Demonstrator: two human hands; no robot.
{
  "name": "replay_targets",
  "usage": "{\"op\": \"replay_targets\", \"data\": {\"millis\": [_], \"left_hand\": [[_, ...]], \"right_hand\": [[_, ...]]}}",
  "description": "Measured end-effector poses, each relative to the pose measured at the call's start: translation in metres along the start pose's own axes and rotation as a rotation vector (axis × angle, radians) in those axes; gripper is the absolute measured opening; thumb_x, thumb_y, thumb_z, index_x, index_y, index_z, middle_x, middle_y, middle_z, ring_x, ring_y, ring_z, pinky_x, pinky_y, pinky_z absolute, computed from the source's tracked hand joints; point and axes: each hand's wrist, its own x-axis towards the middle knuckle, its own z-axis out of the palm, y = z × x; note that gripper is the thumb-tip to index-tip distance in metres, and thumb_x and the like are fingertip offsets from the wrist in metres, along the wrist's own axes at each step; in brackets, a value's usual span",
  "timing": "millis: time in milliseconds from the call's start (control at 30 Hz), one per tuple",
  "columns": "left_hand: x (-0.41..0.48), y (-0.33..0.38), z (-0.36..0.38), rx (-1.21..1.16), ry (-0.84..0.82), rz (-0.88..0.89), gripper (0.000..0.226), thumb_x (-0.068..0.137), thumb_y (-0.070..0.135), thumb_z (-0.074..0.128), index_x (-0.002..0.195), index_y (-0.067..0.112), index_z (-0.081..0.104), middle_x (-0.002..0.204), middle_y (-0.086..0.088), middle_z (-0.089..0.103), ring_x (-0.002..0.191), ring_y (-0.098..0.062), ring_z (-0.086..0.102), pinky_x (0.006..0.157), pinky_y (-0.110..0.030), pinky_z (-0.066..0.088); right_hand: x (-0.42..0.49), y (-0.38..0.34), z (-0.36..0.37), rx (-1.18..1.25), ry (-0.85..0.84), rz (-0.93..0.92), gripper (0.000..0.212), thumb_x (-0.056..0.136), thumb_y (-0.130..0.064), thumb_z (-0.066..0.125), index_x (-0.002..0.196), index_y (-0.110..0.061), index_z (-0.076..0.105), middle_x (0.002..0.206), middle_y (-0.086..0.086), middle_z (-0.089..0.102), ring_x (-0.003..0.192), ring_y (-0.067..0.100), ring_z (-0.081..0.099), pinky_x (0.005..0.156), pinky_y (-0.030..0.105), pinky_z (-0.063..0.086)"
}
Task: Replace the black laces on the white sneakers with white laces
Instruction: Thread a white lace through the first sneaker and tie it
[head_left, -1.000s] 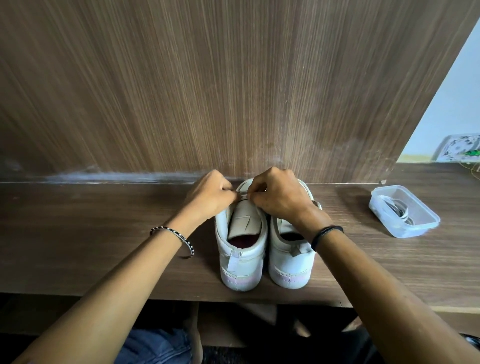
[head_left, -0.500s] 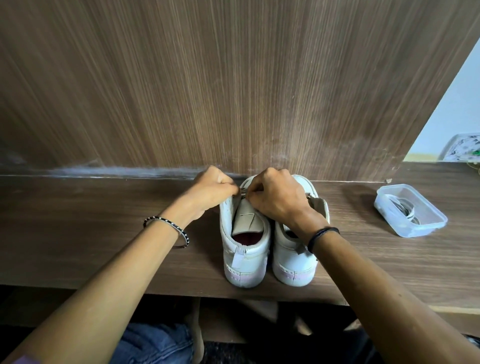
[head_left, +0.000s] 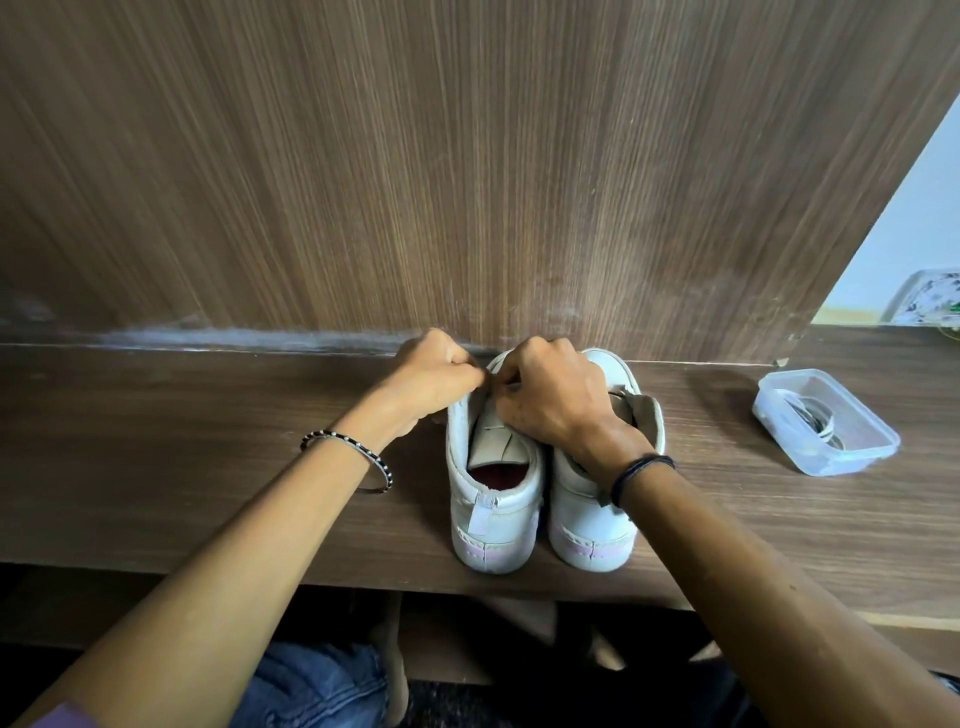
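Note:
Two white sneakers stand side by side on the wooden shelf (head_left: 182, 441), heels toward me. The left sneaker (head_left: 493, 519) shows its beige tongue (head_left: 496, 441) with no lace across it. My left hand (head_left: 431, 371) and my right hand (head_left: 550, 395) are both curled over this shoe's front, fingertips meeting above the tongue and pinching a thin lace that is almost fully hidden; its colour cannot be told. My right wrist crosses the right sneaker (head_left: 587, 514) and hides most of its opening.
A clear plastic container (head_left: 852, 457) holding coiled laces sits on the shelf to the right. A tall wooden panel (head_left: 467, 182) rises directly behind the shoes. The shelf's front edge runs just below the heels, above my knees.
Both hands stay at the front of the left sneaker, fingertips drawn slightly closer together. The view has shifted a little; the shoes have not moved.

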Motion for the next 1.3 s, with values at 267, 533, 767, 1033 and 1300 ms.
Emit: {"op": "replay_targets", "data": {"millis": [267, 533, 767, 1033, 1300], "left_hand": [[0.002, -0.005, 0.005, -0.201, -0.047, -0.136, 0.008, 0.096, 0.014, 0.067, 0.094, 0.011, 0.074, 0.072, -0.001, 0.059, 0.062, -0.010, 0.047, 0.041, -0.014, 0.036], [0.004, -0.011, 0.008, -0.316, -0.117, -0.207, 0.012, 0.097, 0.005, 0.062, 0.099, 0.013, 0.071, 0.085, -0.008, 0.066, 0.066, -0.014, 0.056, 0.043, -0.016, 0.044], [0.005, -0.007, 0.012, -0.100, -0.086, -0.074, 0.018, 0.096, -0.003, 0.054, 0.092, 0.013, 0.062, 0.090, -0.008, 0.058, 0.075, -0.015, 0.051, 0.055, -0.019, 0.041], [0.011, -0.009, -0.023, -0.578, 0.199, -0.196, 0.022, 0.107, 0.004, 0.037, 0.090, 0.012, 0.048, 0.087, -0.012, 0.066, 0.075, -0.019, 0.068, 0.062, -0.032, 0.057], [0.016, -0.012, -0.047, -0.947, 0.330, -0.155, 0.030, 0.104, 0.000, 0.031, 0.079, 0.013, 0.043, 0.070, -0.005, 0.045, 0.047, -0.011, 0.041, 0.050, -0.026, 0.048]], "right_hand": [[0.002, -0.001, 0.003, 0.035, 0.019, 0.065, 0.030, 0.086, -0.025, 0.059, 0.112, -0.024, 0.074, 0.108, 0.009, 0.069, 0.102, 0.037, 0.063, 0.079, 0.039, 0.054], [0.001, 0.001, 0.003, 0.005, 0.029, 0.026, 0.025, 0.092, -0.026, 0.060, 0.113, -0.021, 0.074, 0.104, 0.014, 0.070, 0.097, 0.039, 0.064, 0.072, 0.037, 0.049], [-0.004, 0.002, -0.006, 0.007, -0.002, 0.009, 0.026, 0.089, -0.025, 0.059, 0.110, -0.020, 0.073, 0.106, 0.011, 0.071, 0.101, 0.038, 0.065, 0.085, 0.042, 0.054], [-0.005, 0.004, -0.011, 0.051, -0.011, 0.043, 0.017, 0.087, -0.029, 0.064, 0.101, -0.025, 0.074, 0.103, 0.008, 0.071, 0.095, 0.038, 0.067, 0.084, 0.045, 0.058], [-0.005, 0.005, -0.011, 0.053, -0.022, 0.037, 0.016, 0.087, -0.030, 0.066, 0.100, -0.025, 0.074, 0.104, 0.008, 0.071, 0.096, 0.037, 0.067, 0.083, 0.045, 0.058]]}}
